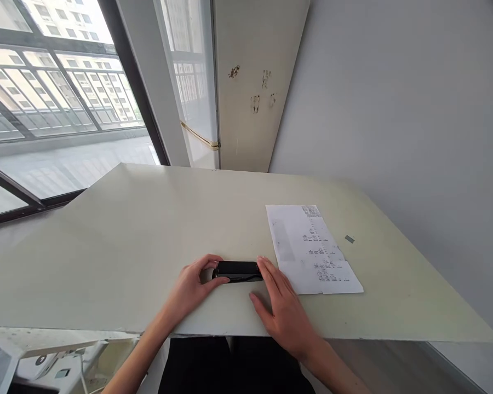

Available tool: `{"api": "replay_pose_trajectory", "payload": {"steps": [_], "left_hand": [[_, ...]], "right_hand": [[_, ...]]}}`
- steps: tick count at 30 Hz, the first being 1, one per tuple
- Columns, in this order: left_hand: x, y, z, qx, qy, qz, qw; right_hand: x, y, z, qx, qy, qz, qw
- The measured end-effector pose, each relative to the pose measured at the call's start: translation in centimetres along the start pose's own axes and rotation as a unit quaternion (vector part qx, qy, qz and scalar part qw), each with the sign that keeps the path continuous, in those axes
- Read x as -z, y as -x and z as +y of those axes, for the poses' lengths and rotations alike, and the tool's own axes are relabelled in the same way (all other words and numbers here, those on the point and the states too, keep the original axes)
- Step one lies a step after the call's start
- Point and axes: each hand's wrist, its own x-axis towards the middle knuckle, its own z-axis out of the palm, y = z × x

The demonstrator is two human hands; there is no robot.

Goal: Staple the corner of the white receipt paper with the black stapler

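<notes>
A black stapler [238, 269] lies lengthwise across the table near its front edge, between my hands. My left hand [195, 284] pinches its left end, with the thumb on the near side and the fingers on the far side. My right hand [281, 306] rests at the right end, its fingers stretched together along it and the thumb held apart. The fingertips touch or nearly touch the stapler and cover its right tip. Right behind that hand is a white printed sheet [308, 251], whose near left corner is partly hidden.
A small grey strip [349, 239] lies right of the sheet on the pale table [168, 219]. A grey wall [394, 109] borders the right side, a fridge [254, 126] stands behind, and windows [57, 98] are at left. A white shelf [82, 361] with items sits below the front left edge.
</notes>
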Motion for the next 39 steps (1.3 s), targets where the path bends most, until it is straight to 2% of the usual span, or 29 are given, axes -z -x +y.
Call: {"api": "replay_pose_trajectory", "payload": {"steps": [4,8,13,17,20,27,33,36,39], "left_hand": [[0.3,1.0,-0.4,-0.031,0.0,-0.011,0.999],[1.3,1.6,-1.5,-0.035,-0.012,-0.016,0.999],[3.6,2.6,-3.1,-0.02,0.03,0.023,0.999],[6.0,3.3,-4.2,0.036,0.071,0.058,0.995],[6.9,3.5,-4.7,0.05,0.103,0.073,0.991],[6.1,3.6,-5.0,0.032,0.061,0.087,0.994],[6.0,3.2,-4.7,0.018,0.032,0.057,0.998],[6.0,2.8,-4.2,0.031,0.046,0.051,0.997],[5.8,2.1,-3.5,0.06,0.094,0.053,0.992]], "right_hand": [[-0.7,0.6,0.1,-0.01,0.001,0.022,1.0],[-0.9,0.8,0.2,-0.006,0.01,0.033,0.999],[-1.1,0.8,0.1,0.001,0.034,0.035,0.999],[-1.1,0.8,0.1,0.004,0.04,0.03,0.999],[-1.2,0.9,0.1,0.002,0.043,0.017,0.999],[-1.3,1.1,-0.2,-0.036,0.038,0.007,0.999],[-1.1,1.0,-0.5,-0.079,0.028,-0.001,0.996],[-0.5,-0.5,-0.8,-0.079,0.01,-0.012,0.997],[0.2,-3.2,-1.2,-0.034,-0.002,-0.025,0.999]]}}
